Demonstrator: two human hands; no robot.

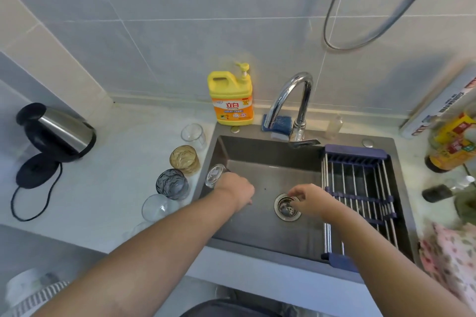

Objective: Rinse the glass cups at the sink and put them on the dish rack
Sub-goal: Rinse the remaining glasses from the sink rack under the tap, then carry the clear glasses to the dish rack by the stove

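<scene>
L hand (238, 189) grips clear glass (215, 175) over sink (257, 237), prob. for rinsing; R hand (313, 199) at drain strainer (286, 210), grasp unclear.

Three clear glass cups (193, 134) (157, 207) (215, 175), one amber ribbed glass cup (184, 159) and one smoky grey textured glass cup (172, 184) are showing at left.

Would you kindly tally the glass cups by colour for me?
Clear cups: 3, namely back clear cup, held clear cup in left hand, front clear cup
Amber cup: 1
Grey cup: 1
Total: 5
A faint shape nearer may be another.
</scene>
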